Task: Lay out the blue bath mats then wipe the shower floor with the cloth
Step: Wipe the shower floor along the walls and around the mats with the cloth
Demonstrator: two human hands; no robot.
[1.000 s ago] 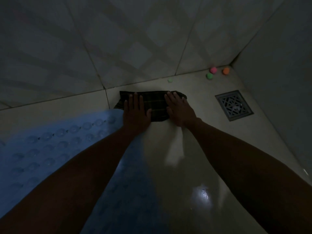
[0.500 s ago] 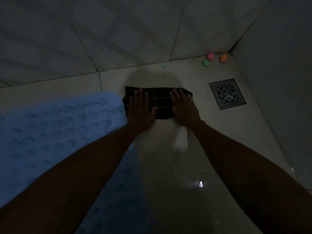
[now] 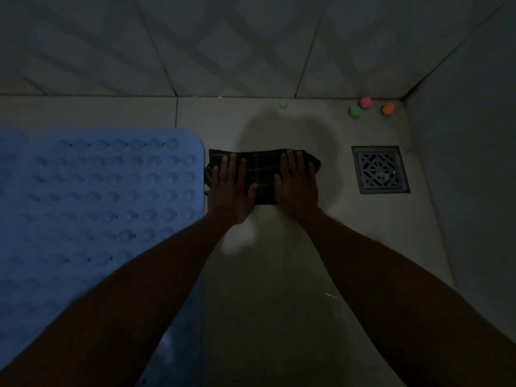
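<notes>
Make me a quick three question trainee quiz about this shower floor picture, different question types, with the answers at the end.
1. True or false: both hands, left and right, press flat on the dark plaid cloth.
2. What lies left of the cloth? A) square metal drain grate B) blue dimpled rubber bath mat C) small orange ball
3. Fill in: the small pink ball sits near the wall ____.

Key: 1 true; 2 B; 3 corner

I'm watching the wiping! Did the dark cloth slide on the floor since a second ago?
Yes. The cloth slid back from the wall, toward the person: earlier it lay nearly against the wall's base, now bare floor shows between.
</notes>
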